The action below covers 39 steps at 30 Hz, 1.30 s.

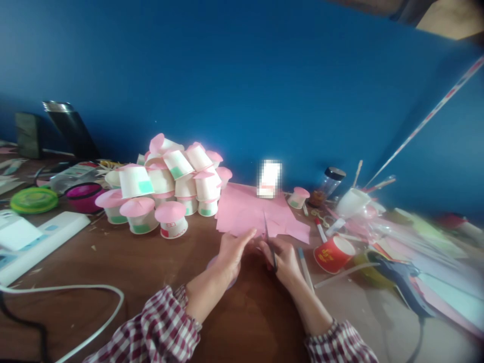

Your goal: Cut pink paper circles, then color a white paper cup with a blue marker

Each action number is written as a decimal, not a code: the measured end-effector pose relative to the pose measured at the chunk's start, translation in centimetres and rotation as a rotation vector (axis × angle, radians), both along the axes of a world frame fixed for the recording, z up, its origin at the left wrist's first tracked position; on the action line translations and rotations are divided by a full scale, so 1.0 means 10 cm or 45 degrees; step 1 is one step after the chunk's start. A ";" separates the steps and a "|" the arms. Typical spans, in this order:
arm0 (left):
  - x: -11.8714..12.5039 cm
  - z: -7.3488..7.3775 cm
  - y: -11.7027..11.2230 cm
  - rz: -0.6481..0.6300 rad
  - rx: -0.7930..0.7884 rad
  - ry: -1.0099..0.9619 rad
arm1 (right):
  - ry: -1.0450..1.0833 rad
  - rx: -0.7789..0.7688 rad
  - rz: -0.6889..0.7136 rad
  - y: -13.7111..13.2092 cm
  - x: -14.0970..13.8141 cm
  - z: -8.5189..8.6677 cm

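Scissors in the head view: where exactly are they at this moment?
Just right of the picture's centre, the scissors are in the person's right hand, their blades pointing away over the pink paper.

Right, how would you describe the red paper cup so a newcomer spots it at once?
Start at the blue wall, then the brown table below. Right of the person's right hand is the red paper cup. Yellow markings on red set it apart from the pink-topped white cups.
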State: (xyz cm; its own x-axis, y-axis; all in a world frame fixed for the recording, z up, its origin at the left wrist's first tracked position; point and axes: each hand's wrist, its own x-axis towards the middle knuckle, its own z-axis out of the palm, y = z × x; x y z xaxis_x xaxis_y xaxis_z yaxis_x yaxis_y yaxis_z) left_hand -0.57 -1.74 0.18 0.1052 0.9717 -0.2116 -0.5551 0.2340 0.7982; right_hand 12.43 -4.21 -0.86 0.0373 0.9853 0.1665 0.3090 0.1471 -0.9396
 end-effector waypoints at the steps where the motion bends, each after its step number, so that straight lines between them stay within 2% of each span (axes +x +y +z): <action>1: 0.00 0.00 0.00 0.005 0.003 -0.001 | -0.002 0.004 0.004 0.00 0.00 0.00; 8: -0.01 -0.01 0.00 -0.001 0.015 0.026 | 0.022 -0.003 0.023 0.00 0.01 -0.01; 19: -0.02 0.05 -0.01 -0.160 0.091 0.028 | 0.066 -0.005 0.055 0.00 0.02 0.00; 28: -0.02 0.03 -0.03 -0.138 0.107 0.015 | 0.014 -0.017 0.023 -0.01 0.02 0.02; 39: -0.01 -0.04 0.01 0.006 0.001 0.050 | -0.013 -0.010 0.019 0.01 0.04 -0.03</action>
State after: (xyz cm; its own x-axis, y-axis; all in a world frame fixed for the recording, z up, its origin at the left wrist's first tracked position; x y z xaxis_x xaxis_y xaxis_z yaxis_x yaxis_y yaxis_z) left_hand -0.68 -1.62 -0.22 0.0926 0.9722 -0.2151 -0.5246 0.2312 0.8194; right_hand 12.83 -4.11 -1.12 0.0207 0.9871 0.1587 0.3164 0.1441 -0.9376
